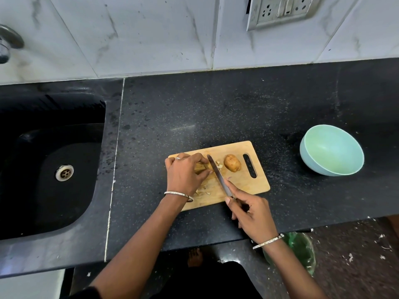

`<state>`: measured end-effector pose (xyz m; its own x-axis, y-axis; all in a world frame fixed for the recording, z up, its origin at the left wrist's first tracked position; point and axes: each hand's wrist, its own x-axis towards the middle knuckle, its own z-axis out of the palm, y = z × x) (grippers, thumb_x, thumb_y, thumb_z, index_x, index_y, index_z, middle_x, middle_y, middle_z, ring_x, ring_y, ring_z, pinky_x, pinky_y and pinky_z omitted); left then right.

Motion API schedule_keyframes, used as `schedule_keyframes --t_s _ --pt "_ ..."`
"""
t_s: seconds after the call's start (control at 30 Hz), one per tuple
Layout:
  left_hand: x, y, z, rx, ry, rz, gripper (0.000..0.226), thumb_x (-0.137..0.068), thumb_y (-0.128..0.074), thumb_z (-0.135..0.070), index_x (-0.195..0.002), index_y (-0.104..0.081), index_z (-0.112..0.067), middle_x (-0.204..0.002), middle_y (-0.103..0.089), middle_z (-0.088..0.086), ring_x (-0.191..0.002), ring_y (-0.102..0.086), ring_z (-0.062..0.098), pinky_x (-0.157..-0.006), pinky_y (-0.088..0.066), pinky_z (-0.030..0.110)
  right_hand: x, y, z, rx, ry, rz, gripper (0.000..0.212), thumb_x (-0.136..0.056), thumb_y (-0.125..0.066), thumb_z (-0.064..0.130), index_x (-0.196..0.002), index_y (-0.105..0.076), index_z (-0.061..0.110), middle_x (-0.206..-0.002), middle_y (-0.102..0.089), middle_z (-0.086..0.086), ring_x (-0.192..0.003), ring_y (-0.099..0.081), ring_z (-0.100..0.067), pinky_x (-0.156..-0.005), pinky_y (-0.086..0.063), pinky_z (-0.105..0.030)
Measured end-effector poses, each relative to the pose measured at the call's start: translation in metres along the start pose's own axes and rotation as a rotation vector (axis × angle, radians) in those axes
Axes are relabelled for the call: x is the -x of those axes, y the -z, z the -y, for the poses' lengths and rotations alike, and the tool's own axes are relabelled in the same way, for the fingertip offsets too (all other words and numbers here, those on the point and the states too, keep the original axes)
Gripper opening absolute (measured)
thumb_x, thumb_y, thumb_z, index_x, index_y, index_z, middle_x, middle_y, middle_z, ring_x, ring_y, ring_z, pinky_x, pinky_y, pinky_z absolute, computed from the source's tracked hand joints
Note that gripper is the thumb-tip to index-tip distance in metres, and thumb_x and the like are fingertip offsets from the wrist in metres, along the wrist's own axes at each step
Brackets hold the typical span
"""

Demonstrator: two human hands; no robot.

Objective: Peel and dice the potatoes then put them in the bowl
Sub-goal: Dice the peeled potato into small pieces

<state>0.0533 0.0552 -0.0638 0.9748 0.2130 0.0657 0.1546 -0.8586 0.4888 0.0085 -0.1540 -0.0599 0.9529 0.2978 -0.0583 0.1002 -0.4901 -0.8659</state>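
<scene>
Black counter, sink sunk at its left end. Wooden cutting board laid near the front edge; green bowl stood toward the right end. Left hand curled upon potato piece at board's left; knife gripped by right hand. Whole potato placed beside board's slot.

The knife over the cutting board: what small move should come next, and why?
Probably press the knife down through the potato piece that the left hand steadies. The right hand holds the blade beside those fingers, only a few cut bits lie on the cutting board, and the bowl holds none.
</scene>
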Motion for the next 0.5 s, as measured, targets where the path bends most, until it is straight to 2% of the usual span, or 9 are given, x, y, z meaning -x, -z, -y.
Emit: schedule_keyframes --t_s 0.27,0.4,0.5 --pt "0.002 0.003 0.007 0.032 -0.009 -0.008 0.027 -0.072 -0.076 -0.051 -0.090 -0.062 -0.037 -0.088 -0.065 -0.023 -0.099 -0.054 0.008 -0.086 -0.025 0.033 -0.001 -0.001 -0.007 0.022 0.000 0.005 0.048 -0.094 -0.065 0.023 -0.133 -0.055 0.048 -0.052 -0.061 0.001 -0.042 -0.049 -0.006 -0.048 -0.053 -0.046" --pt "0.004 0.005 0.009 0.051 -0.013 0.000 0.031 -0.072 -0.077 -0.048 -0.094 -0.058 -0.038 -0.090 -0.063 -0.025 -0.102 -0.053 0.006 -0.085 -0.024 0.031 0.000 -0.001 -0.007 0.033 0.016 0.013 0.050 -0.094 -0.064 0.025 -0.134 -0.052 0.052 -0.053 -0.062 0.000 -0.045 -0.052 -0.021 -0.047 -0.052 -0.047" --pt "0.006 0.008 0.013 0.034 -0.003 0.005 0.036 -0.071 -0.077 -0.048 -0.099 -0.058 -0.039 -0.096 -0.065 -0.025 -0.108 -0.051 0.006 -0.084 -0.023 0.031 -0.001 -0.001 -0.007 0.040 0.027 -0.007 0.049 -0.094 -0.065 0.026 -0.133 -0.053 0.053 -0.053 -0.062 -0.002 -0.043 -0.052 -0.018 -0.046 -0.051 -0.047"
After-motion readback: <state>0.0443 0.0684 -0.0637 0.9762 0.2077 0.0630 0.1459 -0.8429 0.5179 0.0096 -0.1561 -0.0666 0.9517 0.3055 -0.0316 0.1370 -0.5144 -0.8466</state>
